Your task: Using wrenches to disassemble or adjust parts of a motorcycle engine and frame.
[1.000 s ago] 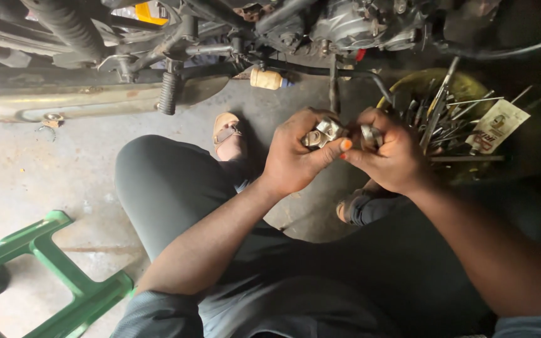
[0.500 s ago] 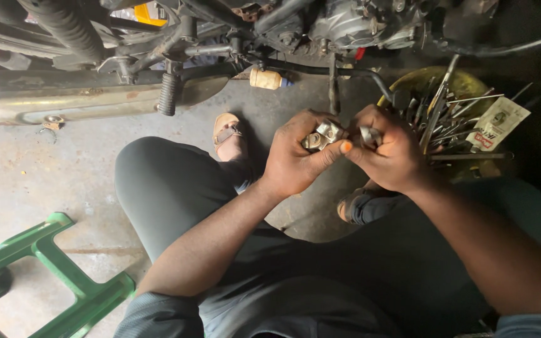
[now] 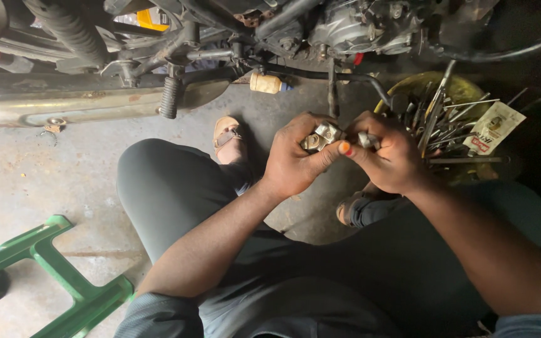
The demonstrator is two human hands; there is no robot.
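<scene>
Both hands meet mid-scene above knees, barely shifted over last second. Left hand (image 3: 295, 159) stays clenched around small metal part (image 3: 320, 134), thumb across it. Right hand (image 3: 392, 156) still grips second small metal piece (image 3: 365, 140), pressed against first. Work holds at same fiddling stage. Yellow bowl of tools (image 3: 464, 119) right, motorcycle (image 3: 233, 37) far, green stool (image 3: 51, 275) near left.

Barely shifted: left hand (image 3: 295, 159) and right hand (image 3: 391, 156) edged slightly up-frame, pinching the small metal part (image 3: 320, 136) as before.
</scene>
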